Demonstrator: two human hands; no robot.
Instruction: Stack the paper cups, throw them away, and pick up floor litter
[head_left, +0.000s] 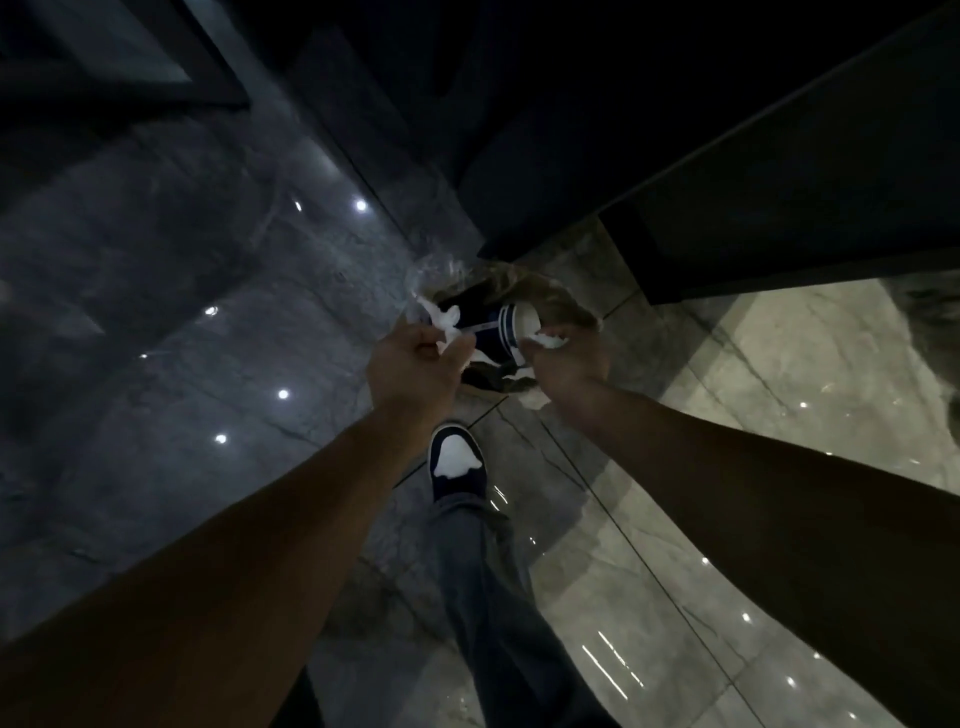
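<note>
A clear plastic bag hangs open between my two hands above the glossy floor. Inside it lies a stack of dark blue and white paper cups on its side, rim toward the right. My left hand is closed on the bag's left edge along with a crumpled white scrap. My right hand grips the bag's right edge and pinches another white scrap. Brownish contents show through the bag behind the cups.
Polished marble floor reflects ceiling lights. A dark cabinet or counter stands at the upper right, with a dark rounded object beside it. My foot in a navy and white sneaker steps just below the bag.
</note>
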